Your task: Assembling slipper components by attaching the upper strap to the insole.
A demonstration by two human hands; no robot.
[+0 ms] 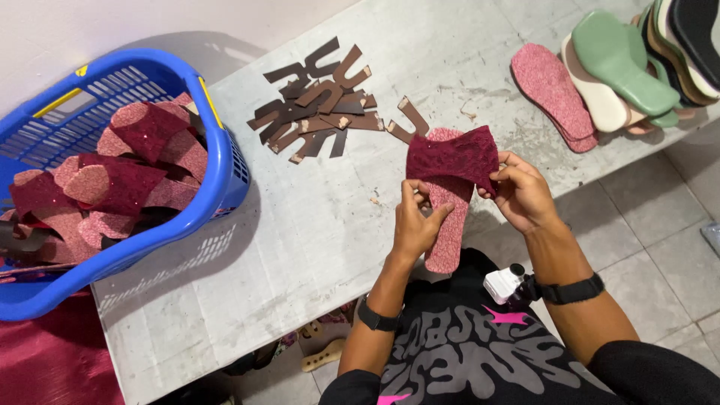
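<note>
**Both hands on a glittery pink sole and its maroon strap**

The left hand (416, 225) is closed on the pink glitter insole (448, 225), thumb across its face and fingers behind it, holding it upright above the near edge of the grey worktable (315, 225). The right hand (521, 191) pinches the right end of the maroon lace strap (452, 159), which lies across the insole's upper part. Just beyond the strap, a loose pile of brown cut strips (322, 101) is spread on the table. At the table's left end stands a blue plastic basket (217, 161) filled with more pink and maroon sandal pieces (120, 176). At the far right, a pink sole (553, 94) lies beside a leaning stack of green, cream and dark soles (637, 64).
</note>
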